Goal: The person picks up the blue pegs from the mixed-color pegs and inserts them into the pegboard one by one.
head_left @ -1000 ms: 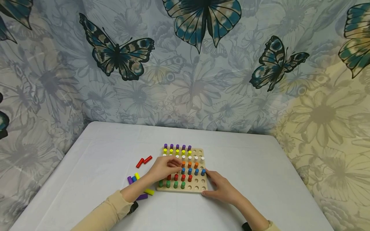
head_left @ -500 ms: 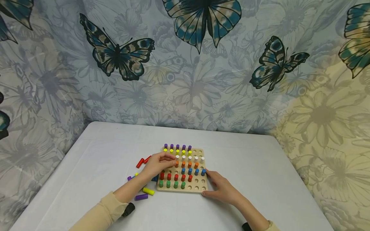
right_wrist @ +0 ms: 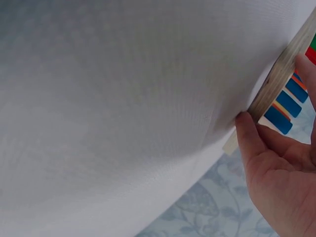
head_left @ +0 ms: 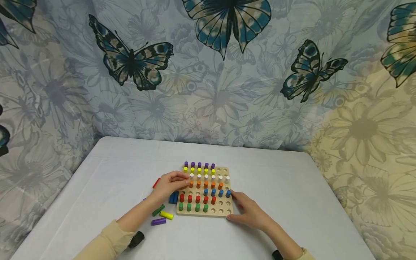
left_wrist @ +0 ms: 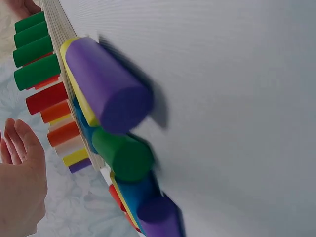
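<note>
A wooden pegboard carries rows of coloured pegs: purple, yellow, white, orange, blue, red and green from back to front. My left hand hovers at its left side, its fingertips close to the leftmost visible orange peg. In the left wrist view, my left hand has relaxed fingers, and no peg shows in it. My right hand holds the board's right edge, thumb near the front corner and fingers beside the end blue peg. Up close, my right hand touches the wooden edge.
Loose pegs lie left of the board: a green peg, a yellow peg, a purple peg and blue pegs. A red peg shows partly behind my left hand. The white-covered table meets a butterfly-patterned backdrop.
My left hand has moved left along the orange row, from mid-board to its left edge, uncovering orange and white pegs. My right hand stays where it was.
</note>
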`<control>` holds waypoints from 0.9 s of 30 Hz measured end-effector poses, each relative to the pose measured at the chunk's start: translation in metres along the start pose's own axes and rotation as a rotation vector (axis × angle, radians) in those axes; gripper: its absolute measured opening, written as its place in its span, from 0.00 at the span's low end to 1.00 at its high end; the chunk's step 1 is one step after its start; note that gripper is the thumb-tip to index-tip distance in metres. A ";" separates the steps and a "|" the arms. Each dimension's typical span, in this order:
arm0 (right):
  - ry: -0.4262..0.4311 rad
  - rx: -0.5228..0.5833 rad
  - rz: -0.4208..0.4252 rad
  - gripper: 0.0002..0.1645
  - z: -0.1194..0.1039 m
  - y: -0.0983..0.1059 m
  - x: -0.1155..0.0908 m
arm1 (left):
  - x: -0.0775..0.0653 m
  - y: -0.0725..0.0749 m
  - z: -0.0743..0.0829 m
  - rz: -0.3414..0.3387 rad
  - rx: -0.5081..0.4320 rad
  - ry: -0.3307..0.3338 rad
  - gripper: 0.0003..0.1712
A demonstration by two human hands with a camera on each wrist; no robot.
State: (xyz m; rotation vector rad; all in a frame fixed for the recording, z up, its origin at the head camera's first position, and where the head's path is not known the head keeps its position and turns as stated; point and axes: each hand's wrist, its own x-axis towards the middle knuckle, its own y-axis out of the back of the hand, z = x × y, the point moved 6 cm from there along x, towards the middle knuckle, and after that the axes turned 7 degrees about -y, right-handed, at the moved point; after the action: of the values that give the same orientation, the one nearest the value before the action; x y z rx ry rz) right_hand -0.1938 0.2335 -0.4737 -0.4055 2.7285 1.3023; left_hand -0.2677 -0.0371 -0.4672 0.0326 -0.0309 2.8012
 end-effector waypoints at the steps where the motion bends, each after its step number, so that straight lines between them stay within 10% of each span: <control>1: -0.002 0.006 0.002 0.53 0.000 0.000 0.000 | -0.001 0.002 0.000 0.004 0.004 0.000 0.20; 27: -0.010 0.005 0.002 0.54 0.001 0.000 0.001 | -0.021 0.046 -0.004 0.111 0.177 0.062 0.16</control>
State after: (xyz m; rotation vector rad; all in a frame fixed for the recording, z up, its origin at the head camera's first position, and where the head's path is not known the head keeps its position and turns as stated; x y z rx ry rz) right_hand -0.1946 0.2338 -0.4748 -0.3945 2.7239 1.2945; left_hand -0.2632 -0.0878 -0.4726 -0.0134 0.2375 2.9052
